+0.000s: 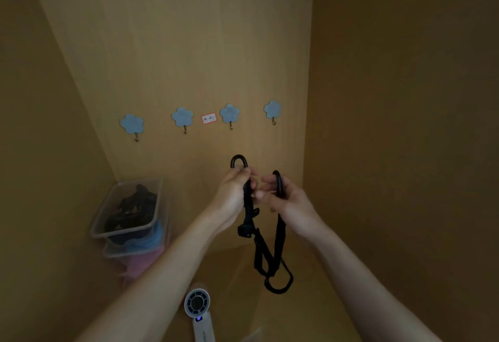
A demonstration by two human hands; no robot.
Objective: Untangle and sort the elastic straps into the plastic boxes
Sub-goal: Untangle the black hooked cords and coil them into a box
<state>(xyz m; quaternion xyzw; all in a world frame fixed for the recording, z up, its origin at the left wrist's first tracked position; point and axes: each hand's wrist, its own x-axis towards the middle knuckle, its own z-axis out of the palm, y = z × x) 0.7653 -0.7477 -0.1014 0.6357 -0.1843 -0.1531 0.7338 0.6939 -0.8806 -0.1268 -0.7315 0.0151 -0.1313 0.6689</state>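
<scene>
Head view: my left hand (232,193) clenches one hooked end of the black elastic strap (279,236), and my right hand (287,201) pinches the other. I hold them up right of the plastic boxes (122,233) so the tangled loops hang free. Above the boxes, flower hooks (182,117) line the wooden cupboard wall.
</scene>
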